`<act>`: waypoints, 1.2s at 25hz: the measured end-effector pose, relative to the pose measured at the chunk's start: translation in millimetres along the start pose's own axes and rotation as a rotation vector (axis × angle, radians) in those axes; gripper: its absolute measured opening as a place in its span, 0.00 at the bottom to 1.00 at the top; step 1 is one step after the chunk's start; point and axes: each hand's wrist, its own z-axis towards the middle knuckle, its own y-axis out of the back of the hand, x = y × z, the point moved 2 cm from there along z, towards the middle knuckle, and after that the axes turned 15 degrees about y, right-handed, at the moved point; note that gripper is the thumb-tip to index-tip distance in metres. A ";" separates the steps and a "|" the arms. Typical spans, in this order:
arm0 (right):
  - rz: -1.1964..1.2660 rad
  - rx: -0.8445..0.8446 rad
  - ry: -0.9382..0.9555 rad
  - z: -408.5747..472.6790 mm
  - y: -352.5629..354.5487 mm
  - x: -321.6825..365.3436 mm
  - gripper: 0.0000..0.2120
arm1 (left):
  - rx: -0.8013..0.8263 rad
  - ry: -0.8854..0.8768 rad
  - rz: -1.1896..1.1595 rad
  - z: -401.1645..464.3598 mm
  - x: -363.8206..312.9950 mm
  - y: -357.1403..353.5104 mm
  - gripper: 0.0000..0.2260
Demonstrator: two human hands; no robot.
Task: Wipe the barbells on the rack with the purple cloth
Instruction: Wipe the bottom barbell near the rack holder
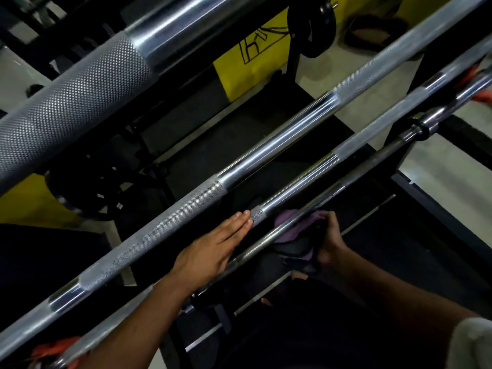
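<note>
Saw right hand [328,241] fingers clamped on crumpled purple cloth [286,218], wrapped under thin dark steel barbell [266,241] for wiping. Left hand [213,249] just beside cloth, fingers straight, together, bracing knurled chrome barbell [298,187], I judged.

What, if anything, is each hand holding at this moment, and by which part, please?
The right hand grips the purple cloth by its bunched right edge, against the lowest barbell. The left hand holds nothing; its straight fingers rest on another barbell.

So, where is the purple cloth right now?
Head view, lower centre-right: the cloth is bunched in the right hand, against the thin lowest bar, just right of the flat left hand.
</note>
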 end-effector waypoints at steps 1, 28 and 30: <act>-0.046 -0.110 0.053 12.9 16.4 11.6 0.21 | -0.001 0.000 -0.003 -0.2 -0.1 0.3 0.32; -1.400 0.551 0.918 -77.1 -69.8 -14.9 0.10 | -0.265 0.416 -0.024 -212.8 88.4 -6.3 0.24; -1.731 0.571 0.824 -63.0 -67.7 -36.5 0.20 | -0.223 0.407 0.026 -217.0 94.9 -17.0 0.25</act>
